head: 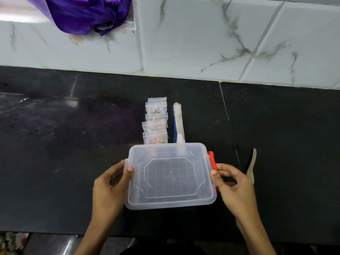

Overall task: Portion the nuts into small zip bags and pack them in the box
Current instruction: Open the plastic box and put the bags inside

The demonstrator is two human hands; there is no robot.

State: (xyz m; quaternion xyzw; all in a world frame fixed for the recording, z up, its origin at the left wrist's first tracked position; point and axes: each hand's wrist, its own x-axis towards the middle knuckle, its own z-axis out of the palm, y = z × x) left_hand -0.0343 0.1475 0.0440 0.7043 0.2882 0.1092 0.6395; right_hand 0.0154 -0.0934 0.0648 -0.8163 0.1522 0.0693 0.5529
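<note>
Black counter (pixel 73 162), marble-tile wall (pixel 202 43); both hands' fingers (pixel 129 170) gripping lidded box (pixel 169 181).

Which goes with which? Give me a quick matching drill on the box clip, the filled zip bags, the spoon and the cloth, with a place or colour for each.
Things:
1. box clip
2. filled zip bags
3. spoon
4. cloth

Descriptions:
A. purple, top left by the wall
B. lined up behind the box
C. red, by the right hand
D. on the counter, right of the box

Pairs: 1-C, 2-B, 3-D, 4-A
</note>
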